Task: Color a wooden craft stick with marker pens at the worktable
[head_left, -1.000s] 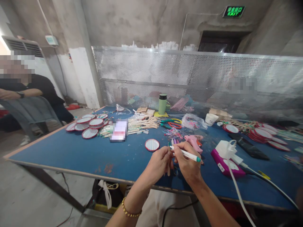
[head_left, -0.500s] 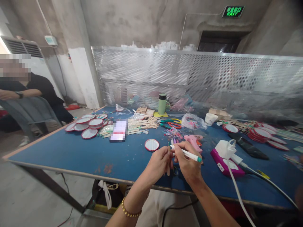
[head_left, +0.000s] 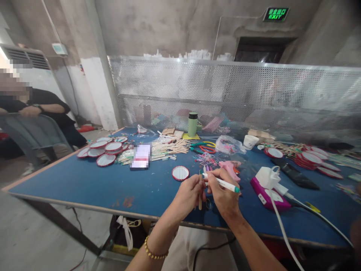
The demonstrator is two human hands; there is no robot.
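Observation:
Near the table's front edge, my left hand (head_left: pixel 188 194) pinches a flat wooden craft stick (head_left: pixel 200 201) upright. Green colour shows at the stick's top end. A white marker pen (head_left: pixel 224 183) with a green end is gripped in my right hand (head_left: pixel 225 199), its tip touching or very close to the green part of the stick. Just beyond my left hand a round lid (head_left: pixel 180 173) with a red rim lies on the blue table (head_left: pixel 84 188). A pink glue gun (head_left: pixel 229 169) rests behind my right hand.
Stacked red-rimmed lids (head_left: pixel 105 160) and wooden sticks (head_left: pixel 177 146) lie left and centre. A phone (head_left: pixel 141 156), pliers (head_left: pixel 207 145), a green bottle (head_left: pixel 193 125) and a paper cup (head_left: pixel 250 142) stand about. On the right sits a purple power strip (head_left: pixel 258 194) with cables. A person (head_left: pixel 47 107) sits left.
The green area at the stick's top looks fuller than before. Both hands keep nearly the same place and grip. The person at left has shifted an arm on the chair back.

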